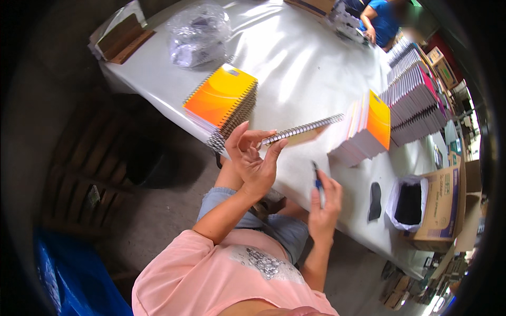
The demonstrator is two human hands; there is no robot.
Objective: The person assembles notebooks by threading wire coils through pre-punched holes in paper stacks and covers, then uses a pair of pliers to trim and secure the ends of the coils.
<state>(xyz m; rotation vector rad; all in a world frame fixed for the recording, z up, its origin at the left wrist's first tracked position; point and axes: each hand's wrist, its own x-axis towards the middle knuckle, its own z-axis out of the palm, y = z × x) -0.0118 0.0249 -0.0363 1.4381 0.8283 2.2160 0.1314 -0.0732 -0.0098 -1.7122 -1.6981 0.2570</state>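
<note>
My left hand (pixel 254 162) pinches one end of a spiral-bound notebook (pixel 304 129) between thumb and fingers. The notebook is held up edge-on over the table, its metal coil uppermost and slanting up to the right. In my right hand (pixel 326 208), below and to the right of it, is a small tool (pixel 317 178) with a blue grip and a dark tip; its exact kind does not show. The tool is apart from the notebook. Left of the notebook stands a pile of orange-and-yellow spiral notebooks (pixel 224 95). More orange-covered notebooks (pixel 378 120) stand on edge at the right.
Rows of spiral-bound books (pixel 414 100) line the white table's (pixel 295 68) right side. A bag-lined container (pixel 408 203) with dark contents sits beside a cardboard box (pixel 443 203), near a dark flat piece (pixel 375 201). Clear plastic wrap (pixel 199 34) lies far left. Another person (pixel 382 21) is at the far side.
</note>
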